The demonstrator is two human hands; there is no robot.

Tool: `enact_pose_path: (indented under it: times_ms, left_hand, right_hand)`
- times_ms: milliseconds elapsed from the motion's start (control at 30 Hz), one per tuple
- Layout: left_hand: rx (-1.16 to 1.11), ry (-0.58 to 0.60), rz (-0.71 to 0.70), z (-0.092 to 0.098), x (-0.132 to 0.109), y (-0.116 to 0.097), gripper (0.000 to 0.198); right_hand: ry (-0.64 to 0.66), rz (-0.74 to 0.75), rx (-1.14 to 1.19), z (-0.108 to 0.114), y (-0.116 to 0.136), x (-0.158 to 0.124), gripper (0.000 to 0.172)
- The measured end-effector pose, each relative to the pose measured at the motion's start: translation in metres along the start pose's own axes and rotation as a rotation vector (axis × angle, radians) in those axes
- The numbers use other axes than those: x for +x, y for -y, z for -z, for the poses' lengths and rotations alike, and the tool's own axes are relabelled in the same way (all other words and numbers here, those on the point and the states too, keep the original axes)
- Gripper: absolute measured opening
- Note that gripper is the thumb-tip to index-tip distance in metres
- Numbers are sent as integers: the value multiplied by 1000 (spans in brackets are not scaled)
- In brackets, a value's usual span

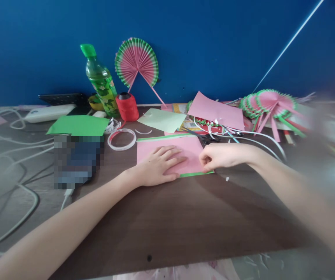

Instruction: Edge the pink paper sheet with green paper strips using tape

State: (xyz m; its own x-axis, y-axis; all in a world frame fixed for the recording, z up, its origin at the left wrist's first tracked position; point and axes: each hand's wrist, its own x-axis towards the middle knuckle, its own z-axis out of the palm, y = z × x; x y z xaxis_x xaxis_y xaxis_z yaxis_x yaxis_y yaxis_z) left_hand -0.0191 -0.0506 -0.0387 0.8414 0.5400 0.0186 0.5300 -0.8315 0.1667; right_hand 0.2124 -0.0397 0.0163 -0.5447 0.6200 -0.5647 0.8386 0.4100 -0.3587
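A pink sheet of paper [152, 149] with green strips along its far and near edges lies on the dark wooden table. My left hand [158, 165] rests flat on it, fingers spread. At the sheet's right edge, my right hand [222, 155] is closed, its curled fingertips touching the paper near the lower right corner. Whatever may be pinched there is hidden by the fingers. Just beyond my right hand lie black-handled scissors [206, 139], partly covered. A roll of clear tape [122, 139] lies left of the sheet.
Behind stand a green drink bottle [101, 83], a red thread spool [127, 107] and a pleated pink-green paper fan [136, 62] against the blue wall. More fans [272, 103] lie at right. A green sheet [78, 125], a pixelated phone-like object [78, 161] and white cables [35, 198] occupy the left.
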Motion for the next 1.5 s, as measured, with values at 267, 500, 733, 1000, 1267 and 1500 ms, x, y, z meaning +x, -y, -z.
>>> enact_pose_path:
  times_ms: [267, 500, 733, 1000, 1267, 1500]
  left_hand:
    - [18, -14, -11, -1, -1, 0, 56]
    - [39, -27, -20, -3, -1, 1, 55]
    - [18, -33, -28, -2, -2, 2, 57]
    - [-25, -30, 13, 1, -2, -2, 63]
    - [-119, -13, 3, 4, -3, -1, 62]
    - [-248, 110, 6, 22, -4, 15, 69]
  right_hand:
    - [-101, -107, -33, -6, -6, -12, 16]
    - [-209, -200, -18, -14, -21, -16, 30]
    - [-343, -56, 64, -15, 10, -9, 30]
    - [-443, 158, -25, -33, 23, 29, 37]
    - [-258, 154, -5, -17, 4, 17, 36]
    - [-109, 51, 43, -7, -13, 11, 33]
